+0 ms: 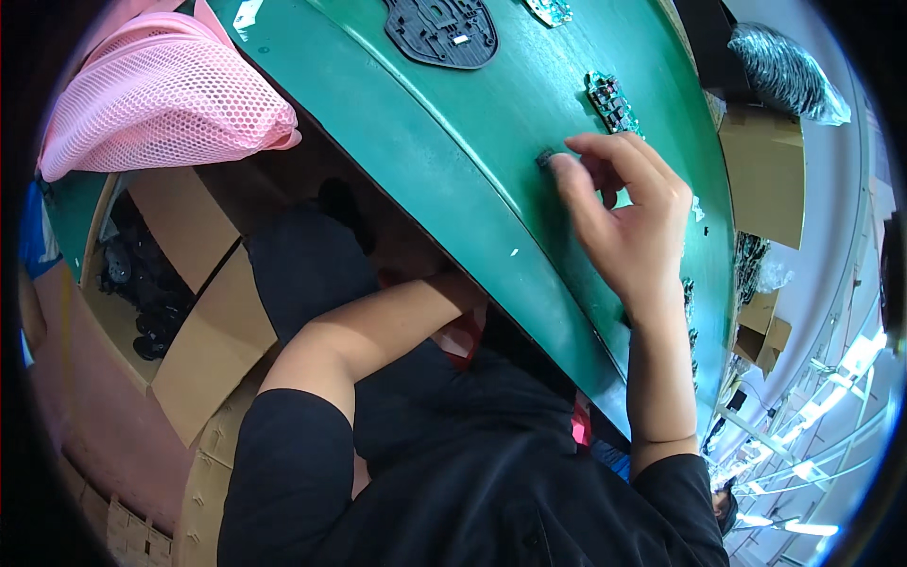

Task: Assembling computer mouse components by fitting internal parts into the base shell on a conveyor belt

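Note:
My right hand [628, 213] is over the green table with its fingers curled and the thumb apart from the index finger. A small black part [545, 159] is right beside the thumb tip, which is a little blurred; no grip on it shows. Just beyond the fingers lies a green circuit board [612, 102] with dark components. My left forearm [406, 317] passes under the table's near edge, and the hand there is hidden.
On the green table [378, 123] lie a black plastic housing [442, 33] and another circuit board [550, 11]. A pink mesh basket [170, 104] stands at the left. Below it, an open cardboard box [213, 350] holds black parts. More cartons [763, 170] stand beyond the far edge.

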### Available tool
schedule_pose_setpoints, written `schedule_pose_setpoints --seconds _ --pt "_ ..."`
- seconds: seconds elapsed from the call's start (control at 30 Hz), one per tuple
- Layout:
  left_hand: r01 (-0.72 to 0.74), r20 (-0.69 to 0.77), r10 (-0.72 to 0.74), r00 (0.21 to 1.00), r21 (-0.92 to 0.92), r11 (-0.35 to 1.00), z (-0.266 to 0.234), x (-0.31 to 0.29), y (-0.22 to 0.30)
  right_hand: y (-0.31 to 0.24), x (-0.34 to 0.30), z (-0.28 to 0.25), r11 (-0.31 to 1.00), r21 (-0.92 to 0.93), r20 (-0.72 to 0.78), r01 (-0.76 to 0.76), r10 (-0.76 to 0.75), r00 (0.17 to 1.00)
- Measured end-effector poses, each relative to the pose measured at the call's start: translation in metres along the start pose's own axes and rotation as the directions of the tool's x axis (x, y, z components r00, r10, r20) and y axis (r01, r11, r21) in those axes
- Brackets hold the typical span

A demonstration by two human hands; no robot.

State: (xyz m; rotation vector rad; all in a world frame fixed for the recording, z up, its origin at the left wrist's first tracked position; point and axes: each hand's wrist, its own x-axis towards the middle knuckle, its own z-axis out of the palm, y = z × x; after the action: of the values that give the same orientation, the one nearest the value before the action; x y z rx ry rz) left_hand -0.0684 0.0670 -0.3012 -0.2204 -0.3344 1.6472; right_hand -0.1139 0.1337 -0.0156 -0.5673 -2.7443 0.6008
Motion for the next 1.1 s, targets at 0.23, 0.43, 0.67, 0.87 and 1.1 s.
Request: schedule_pose_setpoints --seconds 0.23,0.43,0.67,0.87,1.1 --pt "0.112 -0.085 -0.075 0.994 0.836 0.538 0.057 -0.01 0.015 -0.004 -0.002 0.004 0.996 -0.067 0.042 0.057 -0.054 0.998" --pt "0.055 -0.081 -0.108 0.991 0.974 -0.221 0.049 -0.011 0.012 0.006 -0.003 0.008 0.958 -0.223 -0.027 0.182 -0.193 0.981" --pt "-0.153 0.136 -0.188 0.973 0.985 -0.078 0.051 -0.006 0.014 0.006 0.007 0.014 0.978 -0.163 -0.061 0.13 -0.141 0.988" --pt "-0.218 0.246 -0.155 0.957 0.959 0.179 0.094 -0.013 0.02 -0.023 0.079 0.027 0.993 -0.078 -0.207 0.091 -0.105 0.973" --pt "0.047 0.001 -0.116 0.993 0.912 0.408 0.129 -0.021 0.025 -0.034 0.108 0.054 0.972 -0.217 -0.13 0.086 -0.116 0.985"
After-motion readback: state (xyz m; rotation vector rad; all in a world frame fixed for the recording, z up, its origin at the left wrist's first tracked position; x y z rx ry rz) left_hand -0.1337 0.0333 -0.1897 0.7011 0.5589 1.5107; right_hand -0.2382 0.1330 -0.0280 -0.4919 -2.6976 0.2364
